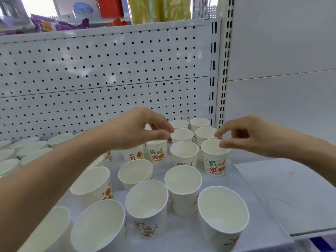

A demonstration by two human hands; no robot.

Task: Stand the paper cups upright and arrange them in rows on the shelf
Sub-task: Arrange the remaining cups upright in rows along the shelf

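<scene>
Cup [215,161] printed 招财进, right hand [254,136] fingers pinching its rim, left hand [134,130] fingers' grip unclear

Bright, even white light left only faint shadows beneath the cups [183,186], the top-left corner was blown out, and wide-angle distortion bowed the pegboard [109,70] and softened the frame's edges.
</scene>
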